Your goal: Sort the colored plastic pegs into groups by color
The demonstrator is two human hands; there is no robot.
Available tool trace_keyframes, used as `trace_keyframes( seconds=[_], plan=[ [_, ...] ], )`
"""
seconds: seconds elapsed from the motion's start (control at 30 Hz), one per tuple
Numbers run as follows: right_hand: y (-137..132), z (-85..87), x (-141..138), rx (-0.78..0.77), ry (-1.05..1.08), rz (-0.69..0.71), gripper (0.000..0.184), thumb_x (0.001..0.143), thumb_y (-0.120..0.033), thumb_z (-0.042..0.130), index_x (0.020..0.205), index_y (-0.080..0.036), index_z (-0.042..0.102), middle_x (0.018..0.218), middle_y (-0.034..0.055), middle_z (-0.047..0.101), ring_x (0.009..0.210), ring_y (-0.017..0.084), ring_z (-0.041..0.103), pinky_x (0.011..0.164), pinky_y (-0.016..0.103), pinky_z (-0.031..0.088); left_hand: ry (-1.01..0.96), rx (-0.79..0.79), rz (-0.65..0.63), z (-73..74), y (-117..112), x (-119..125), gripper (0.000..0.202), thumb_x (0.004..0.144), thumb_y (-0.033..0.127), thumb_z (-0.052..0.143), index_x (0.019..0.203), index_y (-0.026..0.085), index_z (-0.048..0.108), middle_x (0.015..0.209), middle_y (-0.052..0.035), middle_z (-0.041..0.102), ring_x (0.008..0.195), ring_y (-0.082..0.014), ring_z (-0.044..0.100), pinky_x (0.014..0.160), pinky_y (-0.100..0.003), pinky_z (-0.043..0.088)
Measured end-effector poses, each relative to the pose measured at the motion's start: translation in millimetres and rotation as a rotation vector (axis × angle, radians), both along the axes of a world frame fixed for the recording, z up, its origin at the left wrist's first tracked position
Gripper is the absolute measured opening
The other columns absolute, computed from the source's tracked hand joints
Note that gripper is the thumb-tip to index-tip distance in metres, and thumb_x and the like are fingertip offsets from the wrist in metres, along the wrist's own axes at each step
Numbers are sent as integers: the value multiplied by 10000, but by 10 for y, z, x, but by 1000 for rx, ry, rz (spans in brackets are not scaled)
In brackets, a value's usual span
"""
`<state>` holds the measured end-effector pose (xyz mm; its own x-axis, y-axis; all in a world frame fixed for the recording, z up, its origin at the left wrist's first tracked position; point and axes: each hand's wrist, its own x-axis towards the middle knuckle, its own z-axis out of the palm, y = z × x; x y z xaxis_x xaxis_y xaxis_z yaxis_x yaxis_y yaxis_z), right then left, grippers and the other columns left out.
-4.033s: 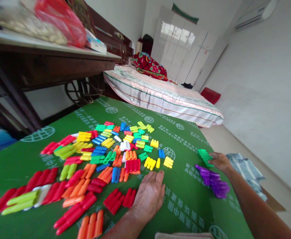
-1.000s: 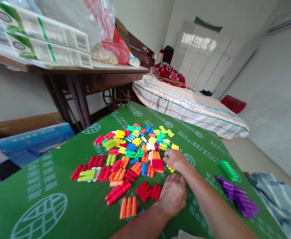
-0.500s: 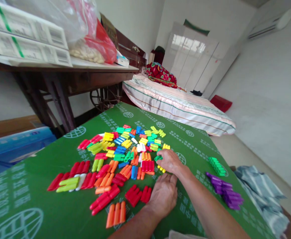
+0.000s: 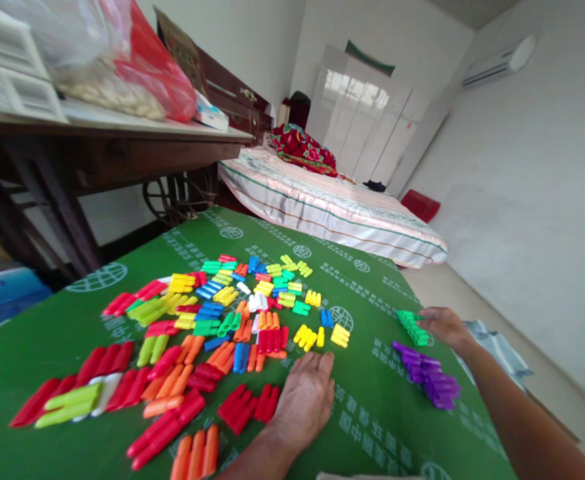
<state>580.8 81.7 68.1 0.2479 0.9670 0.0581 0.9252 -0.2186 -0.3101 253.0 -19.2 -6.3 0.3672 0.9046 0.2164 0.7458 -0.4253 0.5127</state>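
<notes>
My left hand lies palm down on the green board, fingers stretched forward, just right of the red plastic tube pieces. Yellow tube pieces are just beyond its fingertips. At the right, my right hand has its thumb and fingers pinched on a green tube piece, at the end of a joined green row; the fingers partly hide that end. Just below this row lies a joined cluster of purple pieces.
Many loose tube pieces in red, orange, yellow, blue, green and white spread over the board's left and middle. A wooden table with bags and boxes stands at left. Beyond the board is a bed; folded striped cloth lies at right.
My right hand has moved right, from a green piece among the loose ones to the green row. My left hand stays beside the red pieces. The view has shifted right.
</notes>
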Motion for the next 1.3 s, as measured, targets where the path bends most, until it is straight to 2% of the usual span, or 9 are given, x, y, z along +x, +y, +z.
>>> trace_keyframes(
  seconds=[0.1,0.2,0.33,0.67,1.07,1.3],
  plan=[
    [-6,-69,286,-39,29,-50,173,660,-222,610,785,-157,710,727,75,725,725,241,679,654,299,510,-1,1,-3,12,1,0,365,833,126,423,1185,120,522,1013,-91,615,987,-235,549,909,-383,443],
    [45,-176,427,-59,50,-63,136,646,-227,624,751,-181,697,748,62,726,764,246,675,691,310,506,3,8,5,10,2,0,370,831,116,420,1188,124,519,1010,-91,617,980,-234,553,912,-388,443],
    [144,-306,511,-80,87,-48,146,620,-190,644,756,-168,694,798,73,729,782,239,673,722,308,501,-7,7,9,0,5,-2,368,829,113,420,1185,137,515,1015,-88,613,985,-232,550,906,-389,446],
    [259,-479,569,-115,136,-31,149,613,-167,671,752,-121,701,713,102,712,718,248,663,658,306,487,-35,4,-6,-77,17,10,362,828,133,428,1183,161,494,1005,-74,604,979,-228,541,894,-391,444],
    [265,-509,597,-122,58,-21,159,627,-179,698,768,-107,714,657,97,693,628,239,648,596,311,469,-26,-6,-10,-40,-4,9,364,830,133,431,1187,146,498,1017,-80,604,989,-235,538,900,-397,445],
    [233,-468,624,-113,-73,12,159,712,-315,646,727,-170,710,671,68,699,664,223,665,613,295,487,-23,-6,-2,-52,-7,16,356,834,142,435,1183,145,503,1017,-81,607,992,-237,538,906,-399,444]
  ],
)
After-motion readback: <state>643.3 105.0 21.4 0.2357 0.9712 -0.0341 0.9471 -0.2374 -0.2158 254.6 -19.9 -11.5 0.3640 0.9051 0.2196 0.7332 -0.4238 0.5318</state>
